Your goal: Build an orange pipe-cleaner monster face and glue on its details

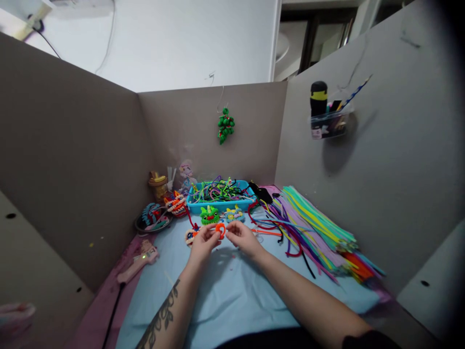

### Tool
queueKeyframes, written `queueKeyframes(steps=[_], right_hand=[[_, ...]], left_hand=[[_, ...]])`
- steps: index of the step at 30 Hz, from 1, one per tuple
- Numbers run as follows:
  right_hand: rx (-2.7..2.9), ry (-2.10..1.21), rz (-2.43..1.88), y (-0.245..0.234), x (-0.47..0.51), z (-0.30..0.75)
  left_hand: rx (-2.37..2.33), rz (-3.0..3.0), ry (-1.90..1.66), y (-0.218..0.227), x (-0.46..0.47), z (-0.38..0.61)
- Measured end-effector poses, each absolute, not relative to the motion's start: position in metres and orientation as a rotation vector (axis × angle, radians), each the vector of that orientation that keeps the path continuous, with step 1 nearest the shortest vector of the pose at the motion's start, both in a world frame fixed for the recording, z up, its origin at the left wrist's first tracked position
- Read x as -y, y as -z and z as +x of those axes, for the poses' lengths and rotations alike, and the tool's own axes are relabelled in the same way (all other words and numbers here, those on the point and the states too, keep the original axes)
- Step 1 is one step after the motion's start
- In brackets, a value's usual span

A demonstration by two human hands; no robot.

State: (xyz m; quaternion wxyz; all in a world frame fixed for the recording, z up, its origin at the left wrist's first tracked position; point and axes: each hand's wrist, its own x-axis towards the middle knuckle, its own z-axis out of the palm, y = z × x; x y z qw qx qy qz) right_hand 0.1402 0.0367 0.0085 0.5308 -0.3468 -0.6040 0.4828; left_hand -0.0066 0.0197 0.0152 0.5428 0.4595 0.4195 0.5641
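Between my hands, above the blue cloth (225, 291), is a small orange loop of pipe cleaner (221, 230). My left hand (205, 241) pinches its left side between thumb and fingers. Fingers of my right hand (242, 237) are pinched together at the loop's right side; whether they grip its end is too small to see. Just behind stand a green dragon-like head (209, 215) and a light blue and yellow figure (234, 214) of pipe cleaner. An orange and cream piece (190, 235) lies partly hidden beside my left hand.
A blue tray (203, 207) of tangled pipe cleaners stands at the back. Bundles of straight pipe cleaners (312, 223) lie on the right. On the left are a glue gun (140, 261) with its cord and a bowl (154, 228) of finished pieces. Grey panels enclose three sides.
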Motion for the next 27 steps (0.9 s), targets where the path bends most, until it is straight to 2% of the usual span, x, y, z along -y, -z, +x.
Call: queueKeyframes(steps=[5,10,19,27], right_hand=[[1.444,-1.309,-0.845,-0.013,-0.034,0.140],[1.469,-1.277,-0.863,-0.012,-0.036,0.141],[1.701,-0.449,-0.823,-0.014,-0.022,0.141],[1.831,-0.104,-0.732,-0.008,-0.021,0.141]], left_hand=[[-0.934,1.110,-1.279,-0.019,-0.014,-0.005],[-0.951,1.102,-1.209,-0.023,-0.012,-0.006],[-0.787,0.914,-1.288,-0.026,-0.011,-0.006],[-0.867,0.971,-1.240,-0.023,-0.010,-0.004]])
